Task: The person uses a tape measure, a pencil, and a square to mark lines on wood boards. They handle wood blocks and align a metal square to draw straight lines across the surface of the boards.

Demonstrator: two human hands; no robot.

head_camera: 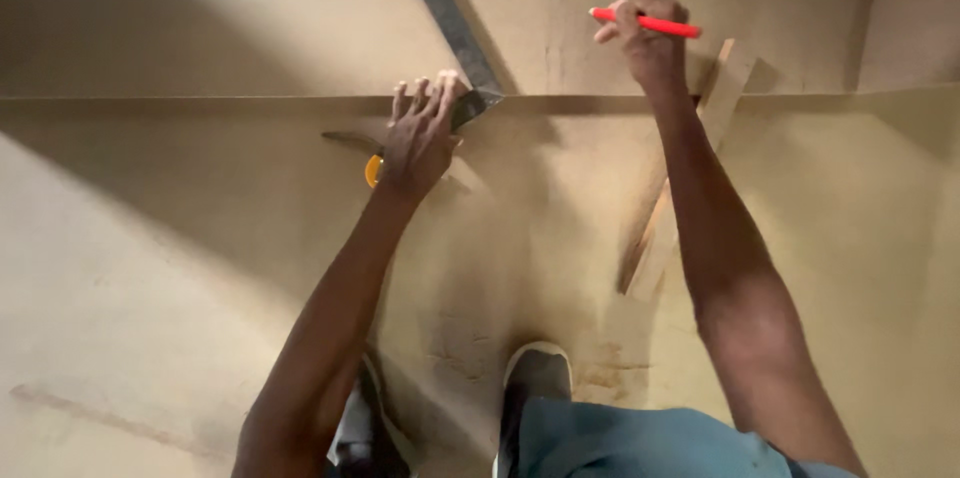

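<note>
Take the board edge [200, 104], the long straight line running across the view, as the landmark. Above it, to the left of the metal ruler [445, 13], the brown board surface lies bare and a hand could pass there freely. The ruler crosses that upper area on a slant and meets the board edge under the left hand [420, 133], which presses flat there with a yellow object [373, 170] just beside its heel. The right hand [648, 38], with a red pencil [648, 24], fills the space above the edge further right. Below the edge, a thin wooden strip [660, 228] lies aslant beside the right forearm; the shoes [535, 378] stand further down.
</note>
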